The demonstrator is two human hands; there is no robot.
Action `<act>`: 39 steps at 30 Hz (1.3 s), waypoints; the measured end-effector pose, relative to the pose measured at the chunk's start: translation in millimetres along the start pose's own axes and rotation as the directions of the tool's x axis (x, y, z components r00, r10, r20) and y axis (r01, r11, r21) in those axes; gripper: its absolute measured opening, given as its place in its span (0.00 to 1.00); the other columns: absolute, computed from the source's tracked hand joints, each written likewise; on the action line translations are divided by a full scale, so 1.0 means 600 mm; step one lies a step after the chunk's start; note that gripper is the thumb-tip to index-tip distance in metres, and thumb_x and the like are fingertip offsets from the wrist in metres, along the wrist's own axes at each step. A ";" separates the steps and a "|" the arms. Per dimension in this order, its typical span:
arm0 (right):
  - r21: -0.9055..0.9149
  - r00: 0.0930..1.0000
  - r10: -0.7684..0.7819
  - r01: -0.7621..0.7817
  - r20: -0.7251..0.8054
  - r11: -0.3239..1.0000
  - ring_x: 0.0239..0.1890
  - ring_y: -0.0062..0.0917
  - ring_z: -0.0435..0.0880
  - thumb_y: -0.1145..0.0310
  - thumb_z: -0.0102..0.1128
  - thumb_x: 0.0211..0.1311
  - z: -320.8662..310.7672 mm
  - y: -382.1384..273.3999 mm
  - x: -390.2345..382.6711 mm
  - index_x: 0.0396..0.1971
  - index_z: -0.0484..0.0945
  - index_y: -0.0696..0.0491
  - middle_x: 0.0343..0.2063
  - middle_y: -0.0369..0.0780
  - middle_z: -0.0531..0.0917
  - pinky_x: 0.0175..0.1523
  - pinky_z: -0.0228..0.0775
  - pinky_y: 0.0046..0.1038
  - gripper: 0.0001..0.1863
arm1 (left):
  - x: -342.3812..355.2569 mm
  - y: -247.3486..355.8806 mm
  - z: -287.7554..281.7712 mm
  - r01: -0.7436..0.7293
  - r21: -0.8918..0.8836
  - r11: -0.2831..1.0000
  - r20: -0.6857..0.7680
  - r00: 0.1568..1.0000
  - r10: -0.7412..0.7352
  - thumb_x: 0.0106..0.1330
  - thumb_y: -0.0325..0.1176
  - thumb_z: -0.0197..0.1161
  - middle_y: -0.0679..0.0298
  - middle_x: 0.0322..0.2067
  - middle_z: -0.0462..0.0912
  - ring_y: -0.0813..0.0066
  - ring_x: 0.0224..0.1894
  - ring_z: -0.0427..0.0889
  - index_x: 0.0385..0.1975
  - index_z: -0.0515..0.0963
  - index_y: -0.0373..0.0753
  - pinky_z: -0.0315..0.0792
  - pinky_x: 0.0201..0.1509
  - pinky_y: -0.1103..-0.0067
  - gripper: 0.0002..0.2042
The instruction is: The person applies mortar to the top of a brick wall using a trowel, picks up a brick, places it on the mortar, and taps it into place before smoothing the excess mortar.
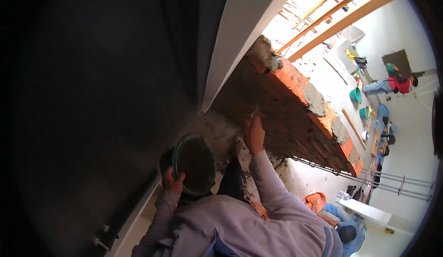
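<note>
My left hand (173,181) grips the rim of a dark green bucket (176,160), its fingers curled over the edge. The bucket's mouth faces up, and dark grey wet stuff that looks like mortar shows inside. To its right, my right hand (254,135) is closed beside the shaded face of a low brick wall (295,78). A pale blur shows at its fingertips, and what it holds cannot be made out. Rough dark mortar covers that face, while orange bricks and grey mortar patches show along the wall's top.
A dark panel (101,95) fills the left, beside a pale post (235,31). Steel rods (323,167) stick out past the wall's near end. One person (348,238) bends by an orange tub (318,197); another (400,84) works farther off near green buckets (355,95). Wooden beams (346,22) slant at upper right.
</note>
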State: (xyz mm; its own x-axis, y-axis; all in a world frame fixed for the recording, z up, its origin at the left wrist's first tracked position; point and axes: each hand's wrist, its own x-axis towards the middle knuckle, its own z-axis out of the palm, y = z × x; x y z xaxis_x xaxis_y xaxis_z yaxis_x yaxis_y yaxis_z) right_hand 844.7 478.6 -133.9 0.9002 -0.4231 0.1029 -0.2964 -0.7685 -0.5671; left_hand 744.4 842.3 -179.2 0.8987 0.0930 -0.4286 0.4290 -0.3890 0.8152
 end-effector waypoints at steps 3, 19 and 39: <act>0.025 0.994 0.015 -0.018 0.104 1.000 0.40 0.54 0.77 0.68 0.56 0.64 -0.083 -0.019 -0.065 0.49 0.66 0.57 0.39 0.55 0.77 0.39 0.69 0.49 0.17 | 0.000 0.025 -0.003 0.004 0.045 0.999 0.054 0.999 -0.007 0.52 0.41 0.69 0.51 0.41 0.79 0.55 0.44 0.78 0.44 0.72 0.31 0.70 0.49 0.67 0.24; -0.291 0.973 -0.209 0.173 -0.094 0.941 0.34 0.45 0.79 0.68 0.62 0.58 -0.347 -0.153 -0.009 0.47 0.72 0.51 0.31 0.45 0.74 0.35 0.71 0.42 0.17 | 0.039 0.112 0.068 -0.185 -0.150 0.971 0.081 0.977 0.198 0.50 0.40 0.68 0.53 0.30 0.75 0.57 0.36 0.77 0.33 0.70 0.32 0.69 0.41 0.66 0.19; -0.740 0.890 -0.433 0.387 0.143 0.550 0.40 0.36 0.80 0.80 0.53 0.53 -0.417 -0.127 0.114 0.66 0.64 0.50 0.36 0.43 0.77 0.42 0.73 0.34 0.35 | 0.050 0.173 0.068 -0.249 0.013 0.968 0.191 0.951 0.242 0.47 0.36 0.68 0.58 0.29 0.74 0.64 0.33 0.73 0.30 0.70 0.32 0.68 0.40 0.69 0.17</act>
State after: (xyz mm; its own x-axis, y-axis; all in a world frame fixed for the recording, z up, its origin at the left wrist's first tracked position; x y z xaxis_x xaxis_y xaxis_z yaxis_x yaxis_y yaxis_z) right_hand 849.1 387.9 120.7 0.9752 0.0248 0.2201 -0.0511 -0.9417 0.3325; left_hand 812.5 767.6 -123.4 0.9413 -0.1810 -0.2848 0.1904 -0.4119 0.8911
